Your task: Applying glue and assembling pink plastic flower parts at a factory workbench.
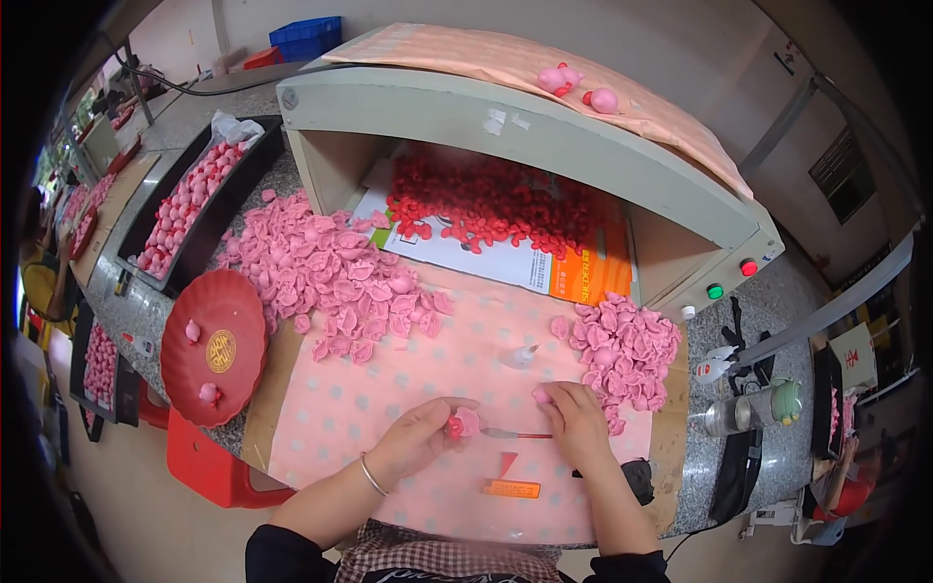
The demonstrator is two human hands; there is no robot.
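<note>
My left hand [416, 436] pinches a small pink toy piece [467, 421] with a red part [454, 427] pressed against it. My right hand [577, 425] grips a thin tool [515, 434] whose metal tip points left, close to the pink piece; a pink piece [540, 395] also shows at its fingertips. Both hands hover over a pink dotted cloth [389, 389] at the table's near edge. A small white glue bottle [522, 356] stands just beyond the hands.
A big heap of pink parts [326, 272] lies at the left, a smaller heap [627, 350] at the right. Red parts [496, 199] fill the open cabinet [486, 121]. A red plate [216, 345] holds two pink figures. A black tray [185, 209], an orange block [512, 489] and bottles [743, 408] lie around.
</note>
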